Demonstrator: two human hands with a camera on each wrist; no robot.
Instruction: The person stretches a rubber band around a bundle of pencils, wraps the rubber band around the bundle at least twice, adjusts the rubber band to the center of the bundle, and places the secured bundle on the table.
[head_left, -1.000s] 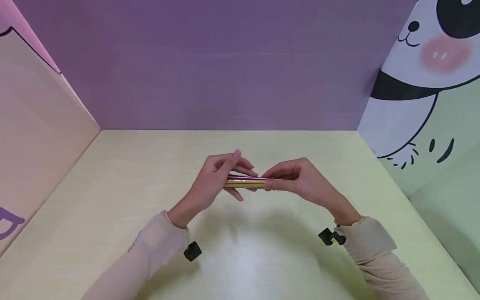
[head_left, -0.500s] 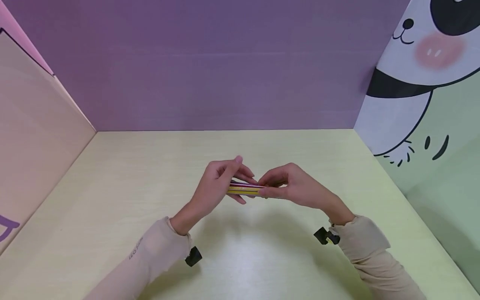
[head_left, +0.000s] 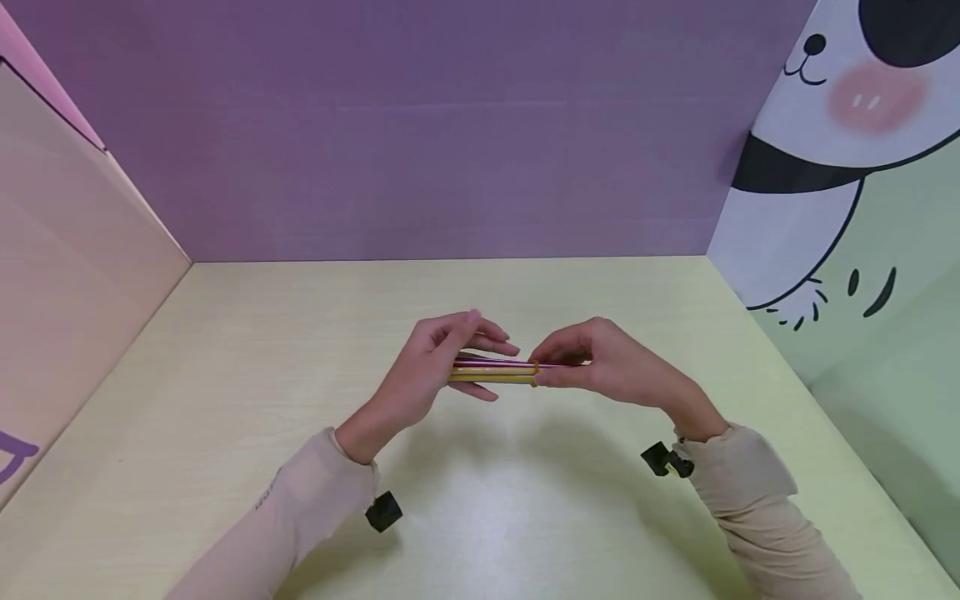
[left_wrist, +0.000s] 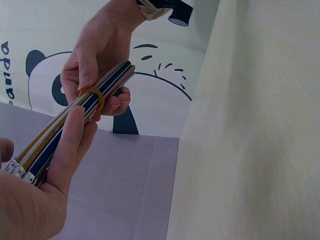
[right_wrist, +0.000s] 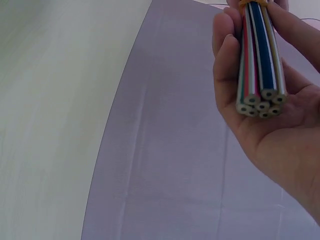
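Observation:
Between the two hands, above the table, lies a level bundle of striped pencils point(head_left: 491, 373). Its eraser ends with metal collars sit in my left hand point(head_left: 423, 367), which holds them with straightish fingers. A yellow-orange rubber band point(left_wrist: 101, 101) circles the bundle near the other end. My right hand point(head_left: 600, 362) grips the pencils there, thumb and fingertips right at the band. In the right wrist view the unsharpened flat ends of the pencils point(right_wrist: 262, 60) point toward the camera, in blue, red, green and gold stripes, inside the curl of the right fingers.
Below the hands spreads a pale wood table point(head_left: 300, 333). A purple wall point(head_left: 450, 133) closes the back, a pinkish panel point(head_left: 67, 233) the left, and a green panel with a panda drawing point(head_left: 885, 250) the right. Small black cameras hang at both wrists.
My right hand slid a little left along the pencils, then back right. The rubber band shows more plainly at its fingertips now. My left hand has stayed nearly in place.

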